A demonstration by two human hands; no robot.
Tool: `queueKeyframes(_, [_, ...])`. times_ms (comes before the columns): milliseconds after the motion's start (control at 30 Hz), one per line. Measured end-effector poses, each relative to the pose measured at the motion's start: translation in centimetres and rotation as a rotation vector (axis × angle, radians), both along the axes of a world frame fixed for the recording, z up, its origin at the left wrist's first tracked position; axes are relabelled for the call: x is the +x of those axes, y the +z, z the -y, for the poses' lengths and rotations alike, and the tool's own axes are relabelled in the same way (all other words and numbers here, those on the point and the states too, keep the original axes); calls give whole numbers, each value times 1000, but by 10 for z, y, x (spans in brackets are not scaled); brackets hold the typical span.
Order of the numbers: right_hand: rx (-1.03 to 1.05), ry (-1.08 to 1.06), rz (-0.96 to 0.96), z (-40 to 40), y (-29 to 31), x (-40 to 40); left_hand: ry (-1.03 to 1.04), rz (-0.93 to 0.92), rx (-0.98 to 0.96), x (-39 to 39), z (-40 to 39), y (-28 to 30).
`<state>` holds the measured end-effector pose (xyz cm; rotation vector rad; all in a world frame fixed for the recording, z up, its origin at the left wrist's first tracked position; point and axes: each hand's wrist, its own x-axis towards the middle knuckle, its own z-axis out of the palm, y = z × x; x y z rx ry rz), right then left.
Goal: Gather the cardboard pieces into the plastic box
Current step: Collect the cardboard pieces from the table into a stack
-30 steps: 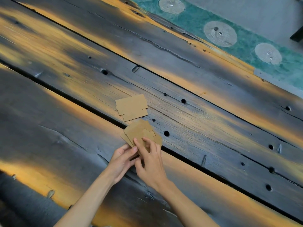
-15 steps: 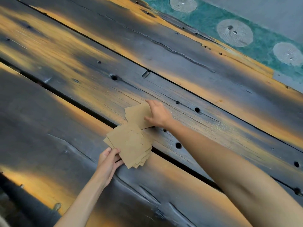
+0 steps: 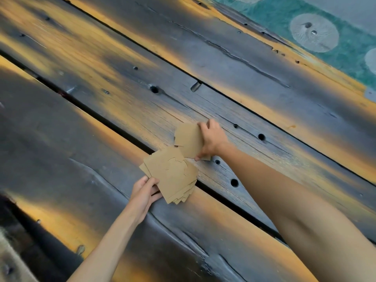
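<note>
A fanned stack of brown cardboard pieces is held at its lower left corner by my left hand, just above the dark plank table. A second small stack of cardboard pieces lies a little farther away, tilted up at its right side, and my right hand grips its right edge with thumb and fingers. The two stacks overlap slightly at their near corners. No plastic box is in view.
The table is made of weathered dark and orange planks with deep gaps, bolt holes and knots. Beyond its far edge at the top right lies a green mat with pale round patches.
My hands parted: the left kept the fanned stack and drew it nearer, the right reached to the far stack, gripped it and tilted it up. The camera moved closer.
</note>
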<state>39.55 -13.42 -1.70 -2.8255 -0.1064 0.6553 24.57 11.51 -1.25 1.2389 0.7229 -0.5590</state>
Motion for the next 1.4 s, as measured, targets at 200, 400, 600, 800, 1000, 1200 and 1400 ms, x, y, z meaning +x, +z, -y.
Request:
queueKeyframes(200, [115,-148,262,19,20,-44,-22,9,-47,-9,7,10])
queueKeyframes(400, [289,-299,480,22,61,-112,-71,44,-94,-21,20,26])
queueKeyframes(600, [338,-219,631,-13,99,-195,-125,95,-226,-44,38,45])
queueKeyframes(800, [211,-258,469,-49,114,-263,-158,169,-420,-70,52,68])
queueKeyframes(1000, [219,-319,413,-61,126,-302,-175,203,-576,-101,56,88])
queueKeyframes(1200, [248,-329,450,-62,132,-333,-229,265,-578,-128,63,104])
queueKeyframes(1400, [285,-341,369,-48,135,-364,-216,240,-518,-152,77,102])
